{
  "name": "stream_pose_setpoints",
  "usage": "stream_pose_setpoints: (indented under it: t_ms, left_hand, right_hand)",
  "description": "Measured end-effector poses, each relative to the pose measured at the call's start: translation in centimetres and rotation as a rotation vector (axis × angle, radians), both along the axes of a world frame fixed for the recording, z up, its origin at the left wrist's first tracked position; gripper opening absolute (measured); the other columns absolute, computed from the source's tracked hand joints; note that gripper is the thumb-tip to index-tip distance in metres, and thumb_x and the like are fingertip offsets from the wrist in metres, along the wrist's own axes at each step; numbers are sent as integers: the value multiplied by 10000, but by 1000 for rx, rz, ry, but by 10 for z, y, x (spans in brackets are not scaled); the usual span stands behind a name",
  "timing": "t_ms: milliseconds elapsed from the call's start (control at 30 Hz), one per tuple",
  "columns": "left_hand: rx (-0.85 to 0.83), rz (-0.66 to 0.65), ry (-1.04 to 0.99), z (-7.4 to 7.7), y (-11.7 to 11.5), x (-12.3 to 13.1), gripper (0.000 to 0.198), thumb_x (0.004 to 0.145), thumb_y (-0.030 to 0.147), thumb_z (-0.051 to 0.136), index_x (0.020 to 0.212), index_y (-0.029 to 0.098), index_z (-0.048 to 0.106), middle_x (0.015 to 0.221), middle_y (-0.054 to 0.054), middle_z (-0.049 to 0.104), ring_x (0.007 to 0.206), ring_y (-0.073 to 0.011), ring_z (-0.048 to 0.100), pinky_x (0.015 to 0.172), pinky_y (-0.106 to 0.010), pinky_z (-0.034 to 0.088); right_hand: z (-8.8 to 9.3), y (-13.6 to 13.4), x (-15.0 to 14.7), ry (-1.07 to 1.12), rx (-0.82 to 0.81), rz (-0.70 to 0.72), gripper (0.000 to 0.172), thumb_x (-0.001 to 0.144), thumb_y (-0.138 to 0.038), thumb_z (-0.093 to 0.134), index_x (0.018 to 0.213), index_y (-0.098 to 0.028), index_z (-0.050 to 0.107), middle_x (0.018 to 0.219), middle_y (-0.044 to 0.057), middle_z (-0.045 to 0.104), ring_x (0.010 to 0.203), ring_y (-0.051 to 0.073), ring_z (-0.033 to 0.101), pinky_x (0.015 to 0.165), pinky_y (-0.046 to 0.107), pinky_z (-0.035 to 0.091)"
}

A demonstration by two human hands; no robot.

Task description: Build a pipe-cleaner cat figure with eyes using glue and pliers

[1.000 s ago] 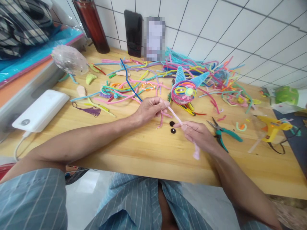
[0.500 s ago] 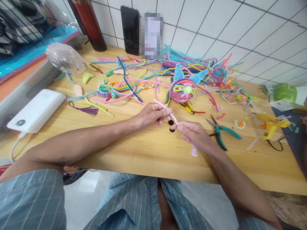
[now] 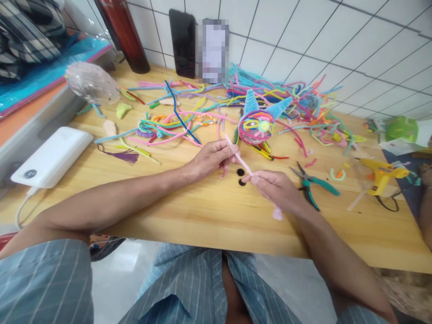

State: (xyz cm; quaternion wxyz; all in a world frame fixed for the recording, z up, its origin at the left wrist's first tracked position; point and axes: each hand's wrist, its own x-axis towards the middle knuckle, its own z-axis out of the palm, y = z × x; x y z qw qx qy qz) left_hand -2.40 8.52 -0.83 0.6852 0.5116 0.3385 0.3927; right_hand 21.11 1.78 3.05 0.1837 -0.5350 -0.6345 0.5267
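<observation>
a pale pink pipe cleaner (image 3: 243,164) is held slantwise and taut above the table (image 3: 182,211), near its middle. its upper part is pinched between thumb and finger of the left hand (image 3: 216,155), with the tip left jutting past; lower down it is pinched likewise by the right hand (image 3: 275,185), below which a fluffy pink end (image 3: 277,213) is seen. both hands are closed on it, the left fingers being curled under. the step in hand is judged to be the straightening or shaping of this strip; for the next move, a light, steady pinch at both points would be called for. beside the right fingertips, two black discs (image 3: 240,172) are laid; whether one is touched cannot be told. farther off, a round piece with blue ears (image 3: 257,129) is set by a yellow knife (image 3: 263,152). to the right, pliers (image 3: 306,182) and a glue gun (image 3: 381,175) are placed; toward the wall (image 3: 303,36), loose pipe cleaners (image 3: 259,83) are heaped.
</observation>
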Motion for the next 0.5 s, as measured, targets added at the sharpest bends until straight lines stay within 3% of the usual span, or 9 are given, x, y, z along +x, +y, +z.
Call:
stream_pose_setpoints:
  t_ms: [167, 300, 400, 500]
  left_hand:
    - [-26, -67, -107, 0, -11, 4, 596, 793, 694, 890, 929, 146, 698, 900, -69, 796, 622, -101, 639, 489, -202, 452]
    - [-117, -66, -178, 8, -16, 4, 517, 830, 619, 890, 959, 168, 672, 694, -3, 704, 613, -133, 671, 520, -215, 456]
    - [-175, -64, -192, 21, -15, 0, 429, 858, 532, 889, 957, 173, 676, 564, 87, 486, 465, -82, 496, 500, -223, 455]
    - [-186, -86, -136, 37, -13, -5, 370, 899, 485, 857, 956, 161, 688, 571, 99, 379, 437, -39, 300, 431, -181, 266]
  right_hand:
    - [-13, -8, -13, 27, 14, 39, 458, 995, -551, 586, 1120, -163, 795, 585, -61, 507, 522, 111, 434, 528, 260, 331]
    - [-13, -6, -12, 25, 59, 28, 435, 963, -555, 646, 1134, -189, 806, 776, 8, 705, 650, 146, 603, 607, 267, 445]
    - [-1, -1, -1, -19, 179, -83, 389, 945, -509, 687, 1165, -219, 823, 925, 43, 791, 781, 187, 680, 720, 306, 521]
    - [18, 3, 17, -78, 332, -235, 312, 910, -463, 742, 1118, -252, 842, 874, 32, 780, 806, 202, 681, 770, 333, 536]
